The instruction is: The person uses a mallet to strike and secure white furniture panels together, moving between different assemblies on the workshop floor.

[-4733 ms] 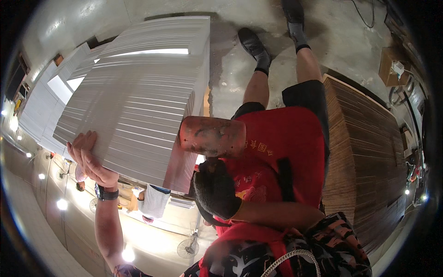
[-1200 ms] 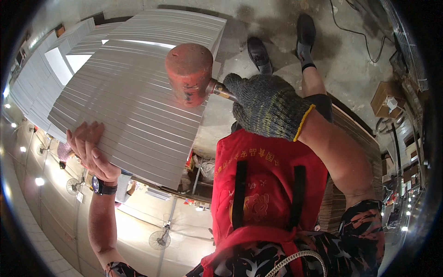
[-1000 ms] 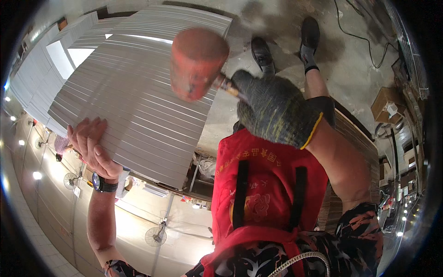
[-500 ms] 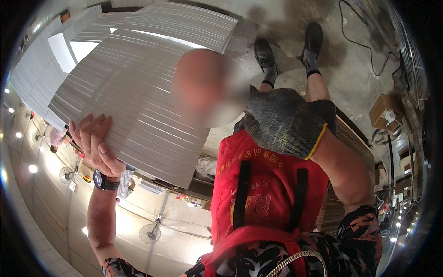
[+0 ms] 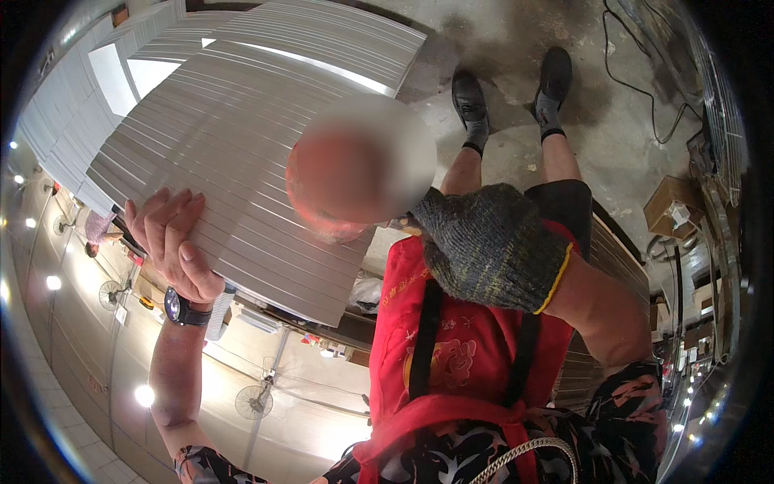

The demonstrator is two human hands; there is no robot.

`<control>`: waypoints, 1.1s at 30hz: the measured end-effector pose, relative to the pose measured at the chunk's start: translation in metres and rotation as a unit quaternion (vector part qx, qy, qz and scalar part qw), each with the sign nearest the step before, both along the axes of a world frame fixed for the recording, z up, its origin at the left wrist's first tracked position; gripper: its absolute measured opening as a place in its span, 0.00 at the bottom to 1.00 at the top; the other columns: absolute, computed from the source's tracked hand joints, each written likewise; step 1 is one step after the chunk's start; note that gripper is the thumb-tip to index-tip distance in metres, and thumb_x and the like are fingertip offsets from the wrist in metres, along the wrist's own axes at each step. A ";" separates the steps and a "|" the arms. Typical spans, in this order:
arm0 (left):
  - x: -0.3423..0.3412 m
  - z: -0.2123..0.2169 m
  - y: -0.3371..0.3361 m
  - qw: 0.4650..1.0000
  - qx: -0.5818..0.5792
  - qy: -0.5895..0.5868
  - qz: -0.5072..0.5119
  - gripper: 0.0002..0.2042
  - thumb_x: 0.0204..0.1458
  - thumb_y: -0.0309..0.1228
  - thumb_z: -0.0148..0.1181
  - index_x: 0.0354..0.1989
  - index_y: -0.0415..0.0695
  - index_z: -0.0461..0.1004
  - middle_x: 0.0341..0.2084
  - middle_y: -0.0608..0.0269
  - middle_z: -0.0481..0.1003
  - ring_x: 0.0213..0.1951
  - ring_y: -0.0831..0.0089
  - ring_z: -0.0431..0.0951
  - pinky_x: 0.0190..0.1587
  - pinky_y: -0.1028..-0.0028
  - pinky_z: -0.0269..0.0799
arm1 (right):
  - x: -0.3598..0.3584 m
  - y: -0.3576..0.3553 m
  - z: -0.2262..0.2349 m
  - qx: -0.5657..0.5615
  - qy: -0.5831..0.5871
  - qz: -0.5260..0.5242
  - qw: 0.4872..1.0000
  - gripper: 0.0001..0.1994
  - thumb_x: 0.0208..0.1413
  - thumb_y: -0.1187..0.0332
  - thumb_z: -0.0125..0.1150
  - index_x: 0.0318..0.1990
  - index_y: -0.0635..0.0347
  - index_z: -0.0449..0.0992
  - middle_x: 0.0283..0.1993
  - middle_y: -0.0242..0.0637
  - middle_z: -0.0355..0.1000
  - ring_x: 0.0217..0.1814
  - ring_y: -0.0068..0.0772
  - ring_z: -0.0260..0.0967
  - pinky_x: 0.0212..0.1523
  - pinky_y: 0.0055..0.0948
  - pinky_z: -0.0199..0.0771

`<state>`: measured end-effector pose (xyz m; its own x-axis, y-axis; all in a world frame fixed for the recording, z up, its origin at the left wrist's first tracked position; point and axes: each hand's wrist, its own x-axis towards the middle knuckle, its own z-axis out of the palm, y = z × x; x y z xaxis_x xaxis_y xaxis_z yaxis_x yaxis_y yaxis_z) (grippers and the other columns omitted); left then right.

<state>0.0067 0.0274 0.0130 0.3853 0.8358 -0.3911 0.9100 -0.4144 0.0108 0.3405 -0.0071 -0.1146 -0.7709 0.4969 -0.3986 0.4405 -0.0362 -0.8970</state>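
My left hand [image 5: 169, 242], bare and with a dark watch at the wrist, lies on the near left part of a pale grey grooved panel [image 5: 218, 153]. Its fingers are stretched out over the surface. My right hand [image 5: 492, 250] wears a dark grey knitted glove with a yellow cuff edge, and its fingers are curled closed in front of the red apron [image 5: 439, 355]. A small brownish piece shows at the gloved fingers. Beside them, over the panel, is a round reddish shape [image 5: 326, 222], mostly blurred; I cannot tell what it is or whether the glove holds it.
More grooved panels [image 5: 322, 28] lie beyond this one. On the concrete floor are a black cable [image 5: 637, 77] and, at the right, an open cardboard box [image 5: 671, 203]. Standing fans [image 5: 254, 401] and another person [image 5: 98, 234] are at the left.
My gloved right hand has moved a little toward me. The blurred reddish shape has shifted left and nearer. My left hand stays on the panel, and the whole view has tilted slightly.
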 end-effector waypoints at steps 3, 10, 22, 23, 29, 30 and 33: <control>0.000 0.001 -0.001 1.000 0.001 -0.001 -0.001 0.26 0.58 0.42 0.28 0.40 0.43 0.76 0.41 0.58 0.75 0.52 0.57 0.69 0.65 0.46 0.46 | 0.000 0.006 0.006 -0.036 0.017 -0.028 0.999 0.18 0.47 0.63 0.61 0.46 0.56 0.68 0.22 0.46 0.71 0.21 0.49 0.72 0.21 0.43 0.71; -0.001 -0.001 0.000 1.000 0.008 -0.012 -0.006 0.25 0.58 0.41 0.28 0.40 0.42 0.76 0.40 0.57 0.75 0.51 0.56 0.70 0.65 0.46 0.46 | -0.004 0.010 0.009 -0.038 0.025 -0.006 0.999 0.17 0.47 0.64 0.61 0.44 0.58 0.67 0.20 0.45 0.71 0.21 0.49 0.72 0.22 0.45 0.72; 0.005 -0.002 0.001 1.000 0.017 -0.022 0.007 0.26 0.58 0.42 0.29 0.39 0.42 0.78 0.38 0.59 0.75 0.50 0.56 0.70 0.65 0.47 0.43 | -0.014 0.006 0.007 -0.024 0.139 -0.080 0.987 0.14 0.49 0.64 0.61 0.40 0.60 0.68 0.19 0.42 0.72 0.20 0.43 0.73 0.20 0.42 0.72; 0.004 -0.002 0.000 1.000 0.017 -0.025 0.006 0.26 0.58 0.42 0.29 0.39 0.41 0.79 0.38 0.59 0.75 0.50 0.56 0.71 0.65 0.47 0.43 | -0.012 0.008 0.007 -0.026 0.137 -0.073 0.988 0.14 0.48 0.64 0.61 0.40 0.60 0.68 0.19 0.42 0.72 0.20 0.43 0.73 0.20 0.42 0.72; 0.003 -0.003 0.000 0.999 0.022 -0.032 -0.002 0.27 0.58 0.42 0.29 0.39 0.41 0.79 0.38 0.59 0.75 0.49 0.56 0.71 0.65 0.47 0.43 | -0.013 0.018 0.016 -0.051 0.116 -0.014 0.992 0.15 0.48 0.65 0.61 0.41 0.59 0.67 0.22 0.42 0.72 0.21 0.44 0.73 0.20 0.42 0.72; 0.003 -0.002 -0.001 0.999 0.023 -0.032 0.002 0.27 0.57 0.42 0.29 0.39 0.41 0.79 0.38 0.59 0.75 0.49 0.56 0.71 0.65 0.46 0.43 | -0.014 0.020 0.018 -0.056 0.109 0.000 0.992 0.15 0.48 0.65 0.61 0.42 0.59 0.67 0.22 0.42 0.72 0.21 0.44 0.73 0.19 0.42 0.72; 0.001 -0.005 0.002 0.999 0.020 -0.038 0.003 0.26 0.57 0.42 0.29 0.39 0.41 0.79 0.38 0.59 0.75 0.49 0.56 0.71 0.65 0.46 0.43 | -0.013 0.030 0.025 -0.084 0.070 0.048 0.993 0.15 0.48 0.66 0.61 0.42 0.59 0.67 0.23 0.42 0.72 0.21 0.44 0.73 0.19 0.42 0.71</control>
<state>0.0078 0.0296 0.0083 0.4082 0.8523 -0.3270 0.9094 -0.4109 0.0641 0.3271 0.0226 -0.0894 -0.8649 0.3544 -0.3554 0.3210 -0.1538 -0.9345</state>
